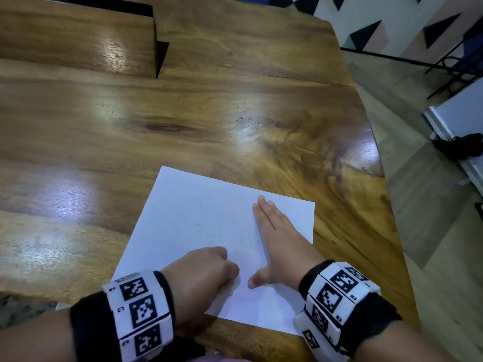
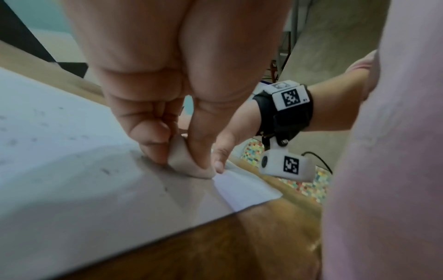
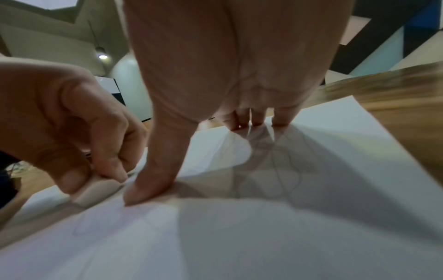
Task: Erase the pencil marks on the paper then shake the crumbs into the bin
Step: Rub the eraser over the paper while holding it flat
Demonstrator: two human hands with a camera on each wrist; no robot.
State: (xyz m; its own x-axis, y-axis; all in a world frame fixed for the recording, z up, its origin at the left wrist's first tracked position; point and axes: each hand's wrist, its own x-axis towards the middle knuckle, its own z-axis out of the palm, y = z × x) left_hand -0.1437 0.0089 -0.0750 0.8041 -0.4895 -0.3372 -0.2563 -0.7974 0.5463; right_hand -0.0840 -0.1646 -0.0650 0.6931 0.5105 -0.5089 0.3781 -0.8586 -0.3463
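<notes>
my left hand (image 1: 206,278) pinching eraser (image 2: 189,163) onto paper (image 1: 198,218) at table's (image 1: 183,113) 5 o'clock edge, my right hand (image 1: 277,241) flat, fingers together, thumb out, faint pencil marks (image 3: 275,170) beneath palm

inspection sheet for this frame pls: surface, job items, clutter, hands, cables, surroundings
Surface: glossy wooden table, raised wooden block at far left.
Job's things: white paper flat at the near edge, faint pencil marks remain; eraser tip down on the sheet; bin not seen.
Clutter: dark crumbs on the paper.
Grippers: left hand pinches the eraser; right hand flat, pressing the paper.
Cables: thin black lead at the right wrist camera.
Surroundings: light floor, patterned wall, dark object on the floor.
</notes>
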